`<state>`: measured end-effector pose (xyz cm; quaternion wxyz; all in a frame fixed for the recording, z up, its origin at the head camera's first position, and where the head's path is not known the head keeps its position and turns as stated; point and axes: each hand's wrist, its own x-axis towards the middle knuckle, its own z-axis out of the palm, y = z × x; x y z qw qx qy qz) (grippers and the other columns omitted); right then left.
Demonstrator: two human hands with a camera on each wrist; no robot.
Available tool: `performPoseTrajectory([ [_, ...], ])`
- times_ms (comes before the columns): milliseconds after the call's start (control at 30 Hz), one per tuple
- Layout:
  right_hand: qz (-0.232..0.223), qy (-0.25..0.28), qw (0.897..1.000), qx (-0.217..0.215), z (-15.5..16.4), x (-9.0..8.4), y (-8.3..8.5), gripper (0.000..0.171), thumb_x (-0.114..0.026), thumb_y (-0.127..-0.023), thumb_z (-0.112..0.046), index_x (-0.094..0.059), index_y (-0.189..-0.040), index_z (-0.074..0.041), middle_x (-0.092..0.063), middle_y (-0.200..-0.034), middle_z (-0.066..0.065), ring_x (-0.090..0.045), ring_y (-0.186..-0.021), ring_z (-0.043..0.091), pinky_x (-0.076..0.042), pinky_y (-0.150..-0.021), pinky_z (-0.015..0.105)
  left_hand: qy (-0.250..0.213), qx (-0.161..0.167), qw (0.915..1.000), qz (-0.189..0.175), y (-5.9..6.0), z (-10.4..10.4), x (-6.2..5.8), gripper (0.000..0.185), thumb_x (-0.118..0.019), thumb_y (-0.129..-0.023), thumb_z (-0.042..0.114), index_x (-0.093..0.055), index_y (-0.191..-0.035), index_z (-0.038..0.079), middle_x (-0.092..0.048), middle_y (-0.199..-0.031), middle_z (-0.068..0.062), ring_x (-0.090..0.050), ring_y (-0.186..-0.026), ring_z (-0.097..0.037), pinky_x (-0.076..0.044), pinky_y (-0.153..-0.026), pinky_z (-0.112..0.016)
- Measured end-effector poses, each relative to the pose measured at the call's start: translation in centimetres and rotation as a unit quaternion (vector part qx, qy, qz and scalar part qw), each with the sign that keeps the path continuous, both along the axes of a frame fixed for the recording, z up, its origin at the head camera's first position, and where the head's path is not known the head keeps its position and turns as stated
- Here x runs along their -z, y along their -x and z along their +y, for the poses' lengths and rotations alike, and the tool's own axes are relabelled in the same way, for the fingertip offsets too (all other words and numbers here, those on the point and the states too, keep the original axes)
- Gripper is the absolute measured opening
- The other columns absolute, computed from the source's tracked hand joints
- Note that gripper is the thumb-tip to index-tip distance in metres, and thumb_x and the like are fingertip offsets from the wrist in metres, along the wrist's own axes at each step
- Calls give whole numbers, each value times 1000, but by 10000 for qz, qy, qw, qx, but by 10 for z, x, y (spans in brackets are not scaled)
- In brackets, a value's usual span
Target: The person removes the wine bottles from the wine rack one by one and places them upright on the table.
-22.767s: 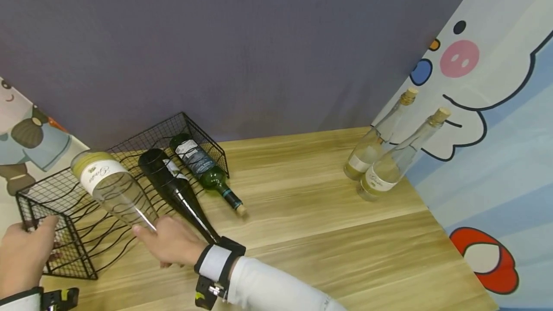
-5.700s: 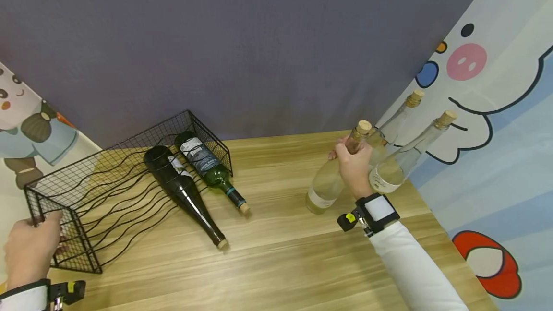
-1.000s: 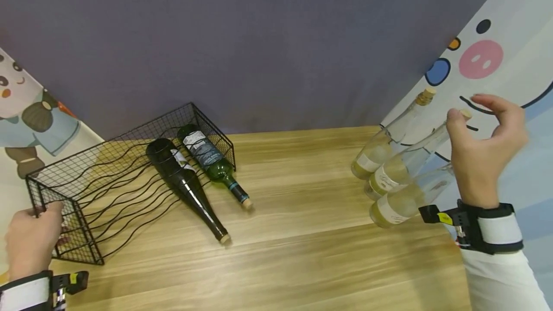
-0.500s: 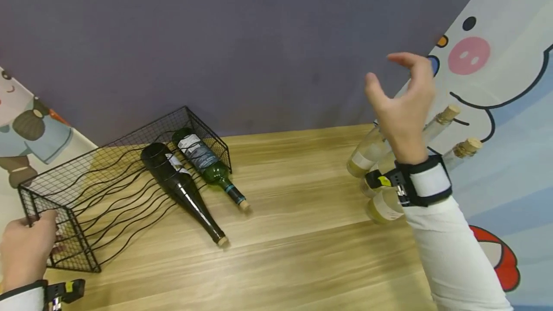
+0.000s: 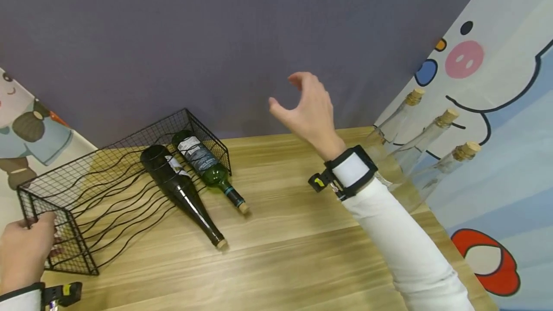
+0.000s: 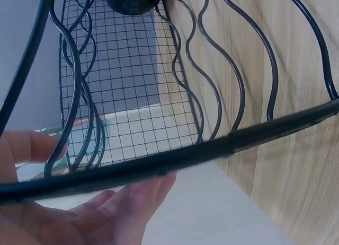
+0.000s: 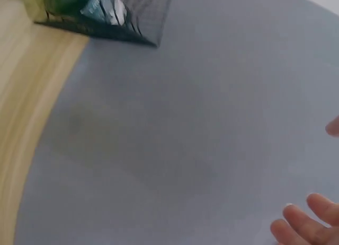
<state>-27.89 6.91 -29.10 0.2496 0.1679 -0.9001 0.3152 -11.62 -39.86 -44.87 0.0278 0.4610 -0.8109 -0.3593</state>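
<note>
My left hand [image 5: 28, 248] grips the left end of a black wire wine rack [image 5: 73, 227]; in the left wrist view, its thumb and fingers are around the rack's thick bar [image 6: 228, 144]. Two corked wine bottles lie in the rack's right part: a dark bottle [image 5: 181, 196] and a green bottle [image 5: 205, 160] with a blue-grey label, necks toward me. My right hand [image 5: 313, 112] is in the air right of the rack, thumb and fingers spread in a loose C around nothing. In the right wrist view its fingers [image 7: 302, 229] show at the lower right corner.
Three clear corked bottles stand in a row at the table's right edge: a back one [image 5: 393, 124], a middle one [image 5: 421, 143] and a front one [image 5: 442, 169], partly behind my right sleeve. A grey panel [image 5: 242, 52] rises behind the wooden table [image 5: 276, 272]. Cartoon-printed sheets flank both sides.
A clear bottle went from the rack to the right, beside the other two, and my right hand let it go. That hand then moved left, empty. The left hand stays on the rack.
</note>
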Motion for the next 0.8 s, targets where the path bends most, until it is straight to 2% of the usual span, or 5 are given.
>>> performPoseTrajectory([
  [200, -548, -608, 9963, -263, -39, 16, -3, 67, -69, -80, -51, -55, -129, -8, -63, -121, 8, -61, -107, 25, -50, -89, 40, 71, -47, 10000, -42, -1, -1, 2, 70, -24, -101, 35, -15, -150, -13, -46, -111, -37, -43, -47, -10, -44, -36, -28],
  [433, -1074, -1001, 9875, -574, -68, 35, -4, 75, -70, -80, -57, -52, -134, -8, -63, -126, 9, -62, -109, 25, -53, -92, 40, 15, -57, 10000, 2, -1, 1, 2, 70, -25, -100, 35, -13, -152, -12, -46, -113, -37, -45, -53, -14, -45, -37, -27],
  [700, -1824, -1142, 9740, -715, -93, 61, -11, 74, -71, -80, -55, -51, -134, -8, -61, -123, 9, -61, -105, 25, -54, -86, 36, 3, -62, 10000, -1, 2, 1, 1, 70, -25, -100, 33, -13, -151, -14, -44, -122, -40, -52, -73, -35, -43, -35, -25],
  [767, -1868, -1341, 9705, -719, -98, 68, -14, 73, -69, -81, -55, -52, -133, -8, -61, -121, 9, -61, -103, 24, -54, -85, 35, 14, -73, 10000, -5, 2, 2, 1, 70, -25, -100, 33, -13, -151, -14, -43, -122, -42, -53, -78, -40, -42, -35, -25],
  [800, -1875, -1491, 9682, -719, -101, 72, -15, 72, -68, -81, -56, -52, -133, -8, -61, -121, 8, -61, -102, 23, -54, -85, 34, 39, -73, 10000, -18, 2, 2, 1, 69, -24, -100, 33, -13, -151, -14, -43, -121, -41, -53, -75, -38, -42, -35, -25],
])
